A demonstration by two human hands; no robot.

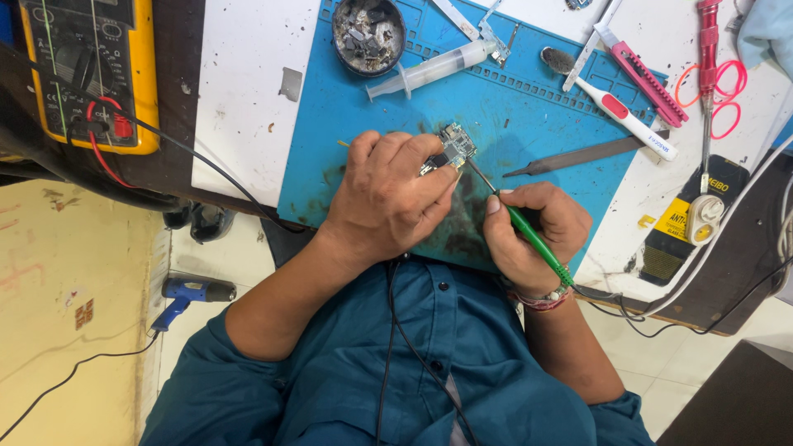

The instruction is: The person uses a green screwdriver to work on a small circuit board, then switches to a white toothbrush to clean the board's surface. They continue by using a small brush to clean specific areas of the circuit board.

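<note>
1. The left hand (388,194) was curled over a small circuit board (450,149), pinching it between thumb and fingertips. The board stuck out past the fingertips on the side away from the person, over the blue work mat (529,107).
2. The right hand (533,235) was closed in a pen grip around a green-handled soldering iron (529,235). Its thin metal tip ran up and away from the hand to meet the near edge of the board, just beside the left thumb (whether it truly touched the board, I could not tell).
3. The two hands sat close together, nearly touching, above a darkened, stained patch of the mat. The board lay between them and slightly beyond both.
4. A dark cable ran from the iron's handle past the right wrist, which wore a beaded bracelet (541,299).
5. Farther up the mat lay a clear syringe (434,70), a round tin of metal scraps (368,35), and a flat metal file (578,154) well apart to the right of the board.
6. A white toothbrush with a red grip (615,111) lay across the mat's far right edge.
7. A yellow multimeter (87,70) with red and black leads stood well apart at the far left of the bench.
</note>
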